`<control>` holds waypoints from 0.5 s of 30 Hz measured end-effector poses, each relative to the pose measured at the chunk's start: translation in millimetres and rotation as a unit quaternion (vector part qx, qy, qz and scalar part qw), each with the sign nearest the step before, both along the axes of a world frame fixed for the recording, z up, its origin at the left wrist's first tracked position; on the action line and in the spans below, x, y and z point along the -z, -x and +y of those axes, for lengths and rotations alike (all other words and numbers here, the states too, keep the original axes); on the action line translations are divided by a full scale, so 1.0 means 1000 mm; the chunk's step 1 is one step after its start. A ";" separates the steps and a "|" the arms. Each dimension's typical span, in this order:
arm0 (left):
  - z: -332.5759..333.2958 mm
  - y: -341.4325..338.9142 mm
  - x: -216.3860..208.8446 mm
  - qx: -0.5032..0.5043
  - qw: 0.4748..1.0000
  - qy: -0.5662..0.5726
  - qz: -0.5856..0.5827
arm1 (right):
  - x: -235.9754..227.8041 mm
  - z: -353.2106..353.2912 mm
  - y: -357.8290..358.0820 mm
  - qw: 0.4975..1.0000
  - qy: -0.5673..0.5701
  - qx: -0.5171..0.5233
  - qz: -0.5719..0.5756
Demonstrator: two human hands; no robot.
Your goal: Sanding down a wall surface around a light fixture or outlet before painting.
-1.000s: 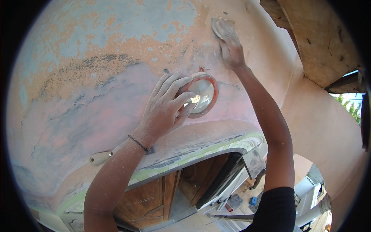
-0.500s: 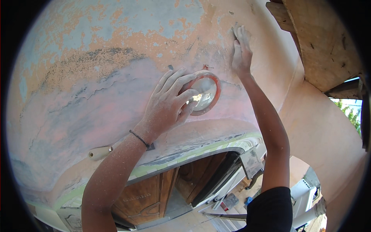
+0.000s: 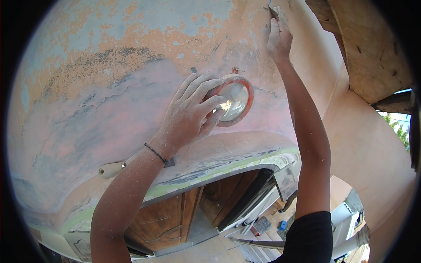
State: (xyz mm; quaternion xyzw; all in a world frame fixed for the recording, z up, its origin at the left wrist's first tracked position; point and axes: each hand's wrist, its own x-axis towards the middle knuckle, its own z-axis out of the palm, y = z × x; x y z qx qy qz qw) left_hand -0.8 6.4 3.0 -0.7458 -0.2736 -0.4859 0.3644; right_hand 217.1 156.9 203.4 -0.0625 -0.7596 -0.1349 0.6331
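Observation:
My left hand (image 3: 186, 107), dusted white, lies spread against the curved plaster surface (image 3: 105, 109). Its fingers are apart, and the fingertips reach over the near side of a round glass light (image 3: 234, 101) with an orange-red rim. My right hand (image 3: 280, 39) is raised high at the upper right, its fingers closed on a small thin dark-edged piece (image 3: 273, 12) against the plaster; its kind I cannot make out. Behind my left forearm rests a scraper with a pale handle (image 3: 110, 170); the forearm hides its middle.
Below the plaster runs a pale green curved edge (image 3: 175, 187) above wooden doors (image 3: 164, 223). Wooden boards (image 3: 368, 48) jut in at the upper right. Far below, steps (image 3: 258, 250) and a small blue object (image 3: 282, 225) show. A small red bracket (image 3: 236, 70) sits above the light.
My right hand has moved up along the plaster, away from the light, and the thin piece shows more clearly. My left hand stays by the light.

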 end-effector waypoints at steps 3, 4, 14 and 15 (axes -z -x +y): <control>0.002 0.008 0.003 0.003 1.000 0.003 -0.002 | 0.033 -0.022 0.026 0.938 -0.291 0.139 -0.128; 0.001 0.005 0.006 -0.004 1.000 0.005 -0.003 | 0.026 -0.018 0.024 0.937 -0.293 0.135 -0.130; 0.003 0.006 0.007 -0.009 1.000 0.009 -0.006 | 0.065 0.025 -0.006 0.940 -0.295 0.138 -0.098; 0.001 0.002 0.005 0.004 1.000 0.012 -0.005 | 0.056 0.032 -0.025 0.969 -0.217 0.117 -0.020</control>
